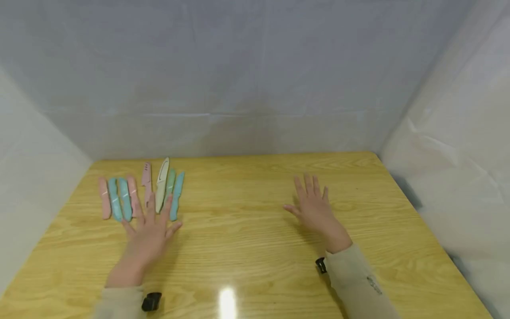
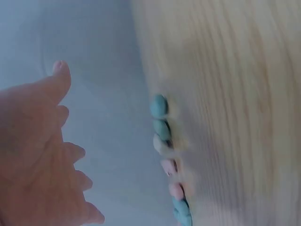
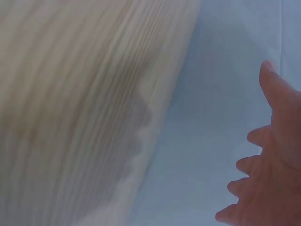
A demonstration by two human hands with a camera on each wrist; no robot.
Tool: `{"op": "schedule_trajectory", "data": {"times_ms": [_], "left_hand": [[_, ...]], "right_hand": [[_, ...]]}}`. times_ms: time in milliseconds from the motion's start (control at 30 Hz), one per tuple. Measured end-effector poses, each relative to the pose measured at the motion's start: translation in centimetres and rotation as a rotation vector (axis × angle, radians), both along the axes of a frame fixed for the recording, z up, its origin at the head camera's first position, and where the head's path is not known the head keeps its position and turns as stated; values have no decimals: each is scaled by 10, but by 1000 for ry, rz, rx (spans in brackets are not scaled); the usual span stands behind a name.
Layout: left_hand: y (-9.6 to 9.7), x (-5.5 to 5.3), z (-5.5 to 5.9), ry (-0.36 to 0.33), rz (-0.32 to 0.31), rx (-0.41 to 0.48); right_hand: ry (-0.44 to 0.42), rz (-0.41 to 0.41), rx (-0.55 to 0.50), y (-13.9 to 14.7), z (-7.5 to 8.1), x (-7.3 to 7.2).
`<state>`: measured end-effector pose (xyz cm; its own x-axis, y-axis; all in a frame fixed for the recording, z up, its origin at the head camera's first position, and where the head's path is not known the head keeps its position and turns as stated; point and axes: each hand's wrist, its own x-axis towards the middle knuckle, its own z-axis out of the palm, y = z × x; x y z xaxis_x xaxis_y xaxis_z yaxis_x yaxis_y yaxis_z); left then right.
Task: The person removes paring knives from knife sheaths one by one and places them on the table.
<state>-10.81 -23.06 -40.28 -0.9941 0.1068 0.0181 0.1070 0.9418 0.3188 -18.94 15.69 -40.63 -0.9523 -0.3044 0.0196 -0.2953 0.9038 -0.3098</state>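
Pastel knives lie in a row on the left of the wooden table: a pink knife, two blue knives, another pink knife, a pink knife with holes in its blade, a cream knife, a green knife and a blue knife at the right end. My left hand is spread over the near ends of the row, its fingers hiding parts of some knives. It looks raised off the table in the left wrist view. Far to the right, my right hand hovers with fingers spread, holding nothing.
The wooden table meets a grey sheet along its back edge. Pale sheets also hang at the left and right sides. A black strap end sticks out by the left cuff, another by the right.
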Motion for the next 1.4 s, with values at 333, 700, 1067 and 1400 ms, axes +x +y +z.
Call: {"op": "schedule_trajectory", "data": {"times_ms": [333, 700, 1067, 1400], "left_hand": [[-31, -33, 3, -80, -57, -57], [-55, -84, 11, -136, -128, -4], [-72, -105, 8, -105, -159, -50], [-75, -115, 4, -167, -170, -67]], "right_hand": [[-70, 149, 54, -96, -3, -28], [-153, 210, 51, -195, -2, -48], [-162, 231, 118, -254, -2, -48], [-168, 231, 157, -270, -4, -41]]}}
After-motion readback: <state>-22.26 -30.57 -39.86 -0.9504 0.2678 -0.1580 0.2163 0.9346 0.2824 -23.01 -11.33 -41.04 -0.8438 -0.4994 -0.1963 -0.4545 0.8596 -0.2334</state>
